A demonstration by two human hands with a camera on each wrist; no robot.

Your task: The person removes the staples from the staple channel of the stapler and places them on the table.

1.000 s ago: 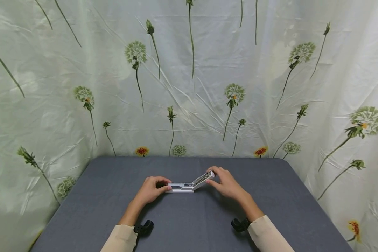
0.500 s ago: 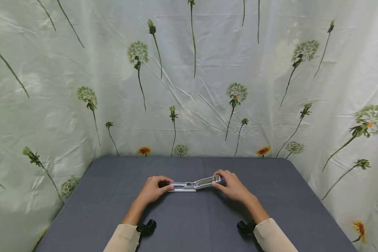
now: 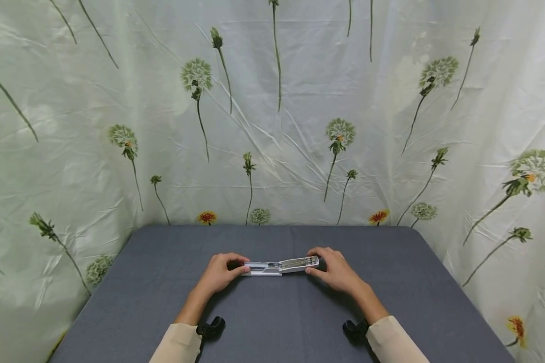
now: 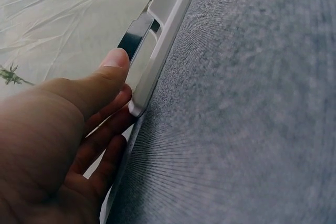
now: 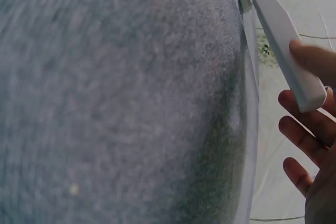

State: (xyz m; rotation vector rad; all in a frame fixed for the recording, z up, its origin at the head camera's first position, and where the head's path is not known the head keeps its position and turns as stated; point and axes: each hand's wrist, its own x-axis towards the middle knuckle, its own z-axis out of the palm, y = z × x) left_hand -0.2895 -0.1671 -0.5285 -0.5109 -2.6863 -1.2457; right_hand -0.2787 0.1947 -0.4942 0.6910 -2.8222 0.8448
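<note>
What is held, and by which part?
A long, opened white stapler, by its free ends: left hand on the lower part, right hand on the cover.

A grey, fabric-textured worktop (image 3: 272,317) bears a white stapler (image 3: 280,267), spread open at its hinge.
The stapler's base (image 3: 262,274) rests flat on the surface, while its upper half (image 3: 298,268) angles up off the cloth at the right. The worktop extends to both sides of the stapler and toward the viewer; beyond it, the far edge runs straight between rounded corners (image 3: 146,231). Shadows darken the fabric on the stapler's near side.
</note>
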